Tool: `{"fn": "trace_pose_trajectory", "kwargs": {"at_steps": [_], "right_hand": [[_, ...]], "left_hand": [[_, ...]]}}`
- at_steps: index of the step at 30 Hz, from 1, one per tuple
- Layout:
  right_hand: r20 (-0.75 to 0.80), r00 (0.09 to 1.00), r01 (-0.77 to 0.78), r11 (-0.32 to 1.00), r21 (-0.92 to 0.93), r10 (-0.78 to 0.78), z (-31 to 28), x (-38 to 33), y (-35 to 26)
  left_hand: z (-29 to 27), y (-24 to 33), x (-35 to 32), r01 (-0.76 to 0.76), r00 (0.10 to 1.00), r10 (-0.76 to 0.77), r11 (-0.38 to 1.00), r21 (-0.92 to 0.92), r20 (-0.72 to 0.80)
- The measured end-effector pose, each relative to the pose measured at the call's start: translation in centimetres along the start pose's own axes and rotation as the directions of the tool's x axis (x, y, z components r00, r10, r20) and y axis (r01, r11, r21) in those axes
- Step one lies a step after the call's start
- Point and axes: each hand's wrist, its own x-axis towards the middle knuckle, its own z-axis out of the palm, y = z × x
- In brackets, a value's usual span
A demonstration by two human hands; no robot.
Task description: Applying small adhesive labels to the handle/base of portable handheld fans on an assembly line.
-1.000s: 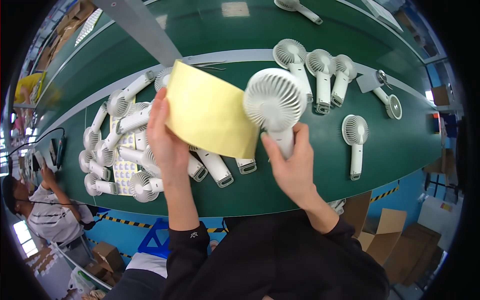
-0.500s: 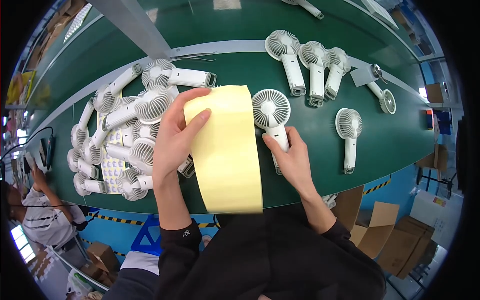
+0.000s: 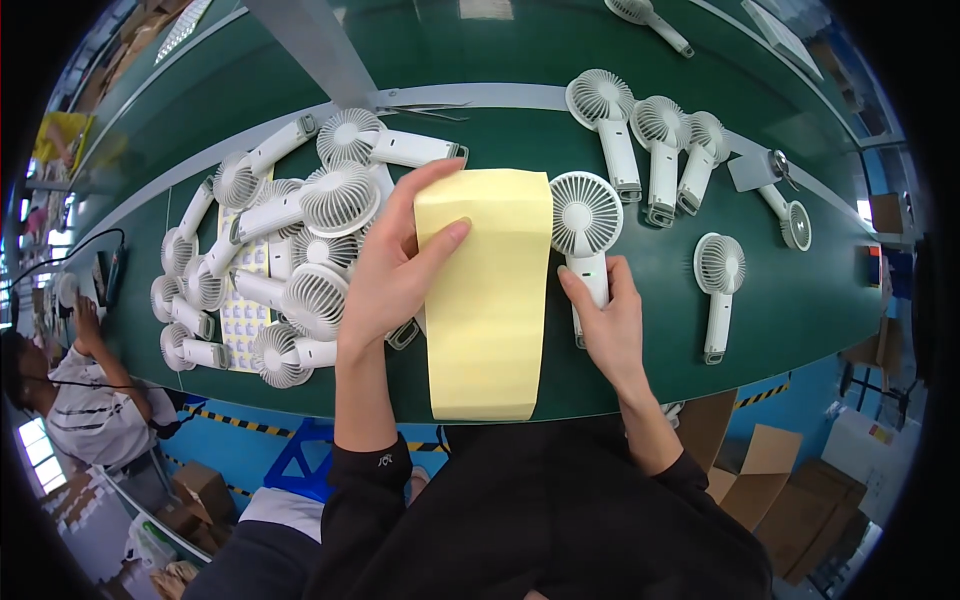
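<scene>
Yellow backing sheet [image 3: 487,292], long and creased, lies lengthwise at the centre of the head view on the green conveyor belt [image 3: 800,300], its near end overhanging the belt's front edge at 6 o'clock. Left hand [image 3: 395,265] pinches the sheet's upper left corner, thumb on top and fingers curled under. Right hand [image 3: 608,320], at 3 o'clock of the sheet, grips the handle of a white handheld fan [image 3: 583,225] whose round head lies just beside the sheet's right edge. A heap of like fans [image 3: 270,260] crowds 9 o'clock, lying over a sticker sheet [image 3: 243,315]; three more fans [image 3: 650,140] stand in a row at 1 o'clock, one lone fan [image 3: 718,285] at 3 o'clock. A seated person [image 3: 80,400] works at 8 o'clock. I judge the sheet could slide off the front edge if the pinch loosens, since so much overhangs; the left wrist also sits close enough to nudge the heaped fans.
</scene>
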Motion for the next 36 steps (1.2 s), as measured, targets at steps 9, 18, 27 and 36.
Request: {"fn": "trace_pose_trajectory", "kwargs": {"at_steps": [9,18,27,36], "right_hand": [[0.014,0.999,-0.045,0.996,0.081,0.044,-0.3,0.3,-0.3],[0.036,0.992,-0.130,0.972,0.198,0.125,-3.0,0.9,-0.1],[0.048,0.994,-0.109,0.947,0.302,0.099,-4.6,-0.8,0.7],[0.179,0.977,-0.159,0.948,0.277,0.111,-3.7,-1.4,1.6]], "left_hand": [[-1.0,-0.2,0.3,0.031,0.997,-0.031,0.999,0.009,-0.066],[-0.4,2.7,10.1,-0.123,0.946,0.014,0.940,-0.320,-0.324],[-4.0,-3.8,25.7,-0.090,0.840,0.075,0.996,-0.003,-0.538],[-7.4,-4.0,26.2,0.300,0.855,0.111,0.690,0.658,-0.507]]}}
